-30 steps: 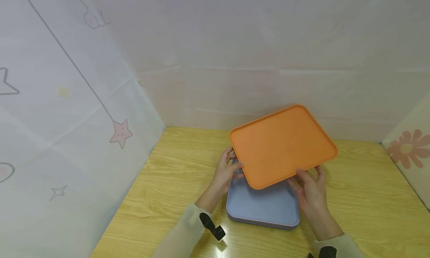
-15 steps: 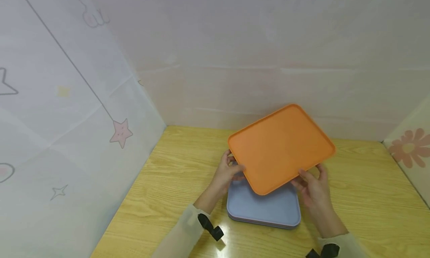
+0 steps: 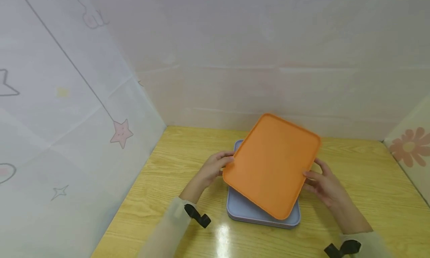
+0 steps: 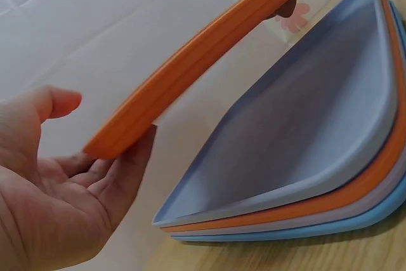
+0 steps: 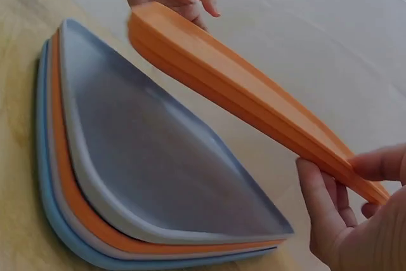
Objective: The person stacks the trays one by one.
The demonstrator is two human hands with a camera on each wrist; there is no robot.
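Observation:
An orange rectangular tray with a low rim is held tilted above a stack of trays. My right hand pinches its right edge, thumb above and fingers beneath, as the right wrist view shows. At the opposite edge, my left hand supports the tray from below with its fingers. The left thumb is lifted off the rim. Under the held tray, the stack has a grey-blue tray on top. Below that come an orange tray, a pale mauve one and a light blue one at the bottom.
The stack stands on a yellow wood-grain table. A pale wall covering rises behind the table. Another covering with stars is on the left, and one with a flower is on the right.
The orange tray has turned clockwise, and its near corner has come down toward me over the stack. My left hand has shifted left along with its edge; my right hand has moved outward to the right.

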